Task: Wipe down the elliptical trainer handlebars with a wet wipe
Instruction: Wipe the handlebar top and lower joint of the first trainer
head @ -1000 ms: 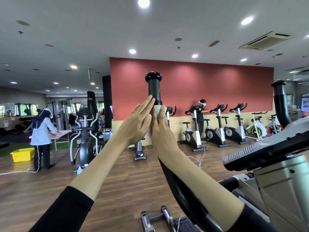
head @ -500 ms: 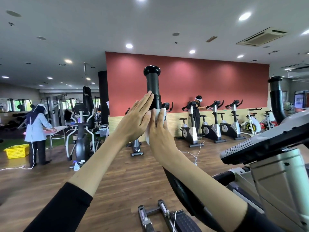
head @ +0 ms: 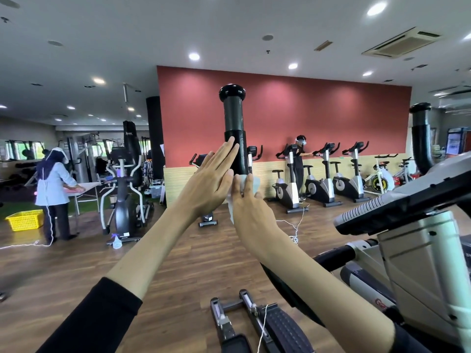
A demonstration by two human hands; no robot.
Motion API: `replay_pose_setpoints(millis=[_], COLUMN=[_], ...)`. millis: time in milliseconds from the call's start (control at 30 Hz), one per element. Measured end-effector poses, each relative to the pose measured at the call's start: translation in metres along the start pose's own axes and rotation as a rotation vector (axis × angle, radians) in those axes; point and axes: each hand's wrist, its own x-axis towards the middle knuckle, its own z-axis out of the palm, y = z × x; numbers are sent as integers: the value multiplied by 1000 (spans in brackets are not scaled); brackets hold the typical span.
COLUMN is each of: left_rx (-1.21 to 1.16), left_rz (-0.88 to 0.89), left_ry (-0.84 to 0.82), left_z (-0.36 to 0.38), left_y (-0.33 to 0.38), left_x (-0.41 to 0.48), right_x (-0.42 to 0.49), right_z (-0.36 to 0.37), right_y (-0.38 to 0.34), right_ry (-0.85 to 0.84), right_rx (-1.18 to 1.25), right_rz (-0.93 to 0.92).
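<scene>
The elliptical's left handlebar (head: 233, 123) is a black upright post with a knob on top, at the centre of the view. My right hand (head: 248, 202) is wrapped round the post below its grip, pressing a white wet wipe (head: 251, 183) against it. My left hand (head: 211, 179) lies flat against the post's left side, fingers straight and together, fingertips up at the grip. The lower post is hidden behind both hands. The right handlebar (head: 421, 138), also black, rises at the far right with nothing touching it.
The elliptical's console (head: 407, 200) and white body fill the lower right; its pedals (head: 277, 324) lie below my arms. A person at a table (head: 54, 179), a yellow basket (head: 24, 220), a spray bottle (head: 116, 241), another elliptical and a row of exercise bikes (head: 321, 179) with another person stand farther off.
My right hand with the wipe has slid a little down the post, so more black grip shows above it. My left hand stays flat beside it. The view has tilted slightly upward.
</scene>
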Motion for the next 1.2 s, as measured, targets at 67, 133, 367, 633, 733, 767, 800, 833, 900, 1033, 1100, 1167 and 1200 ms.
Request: replay_pose_setpoints(millis=[67, 133, 367, 633, 733, 767, 800, 833, 900, 1033, 1100, 1167, 1200], left_rx=[-14, -32, -67, -97, -108, -114, -124, -139, -179, -225, -242, -252, -253], left_rz=[-7, -17, -35, -29, -36, -39, -42, -46, -56, -64, -61, -64, -65], left_ry=[4, 7, 6, -3, -8, -10, -12, -14, -21, -30, -37, -46, -49], left_z=[1, 3, 10, 11, 10, 10, 10, 9, 8, 8, 7, 7, 7], left_y=[1, 2, 11, 13, 13, 13, 13, 14, 16, 18, 17, 17, 18], left_x=[-1, -2, -15, -20, -19, -19, -18, -18, -18, -17, -17, -17, -17], right_x=[11, 14, -5, -44, -40, -37, -35, -33, -29, -23, -21, -21, -21], right_z=[6, 5, 8, 3, -3, -2, -3, -2, 4, 18, 25, 23, 22], right_y=[-3, -5, -6, -3, -8, -9, -11, -12, -13, -10, -8, -9, -9], right_ry=[11, 24, 177, 87, 93, 96, 89, 81, 163, 339, 371, 360, 354], right_rx=[-51, -97, 4, 109, 103, 98, 105, 100, 77, 101, 103, 114, 120], right_rz=[-53, -37, 23, 84, 104, 111, 132, 152, 191, 217, 218, 218, 220])
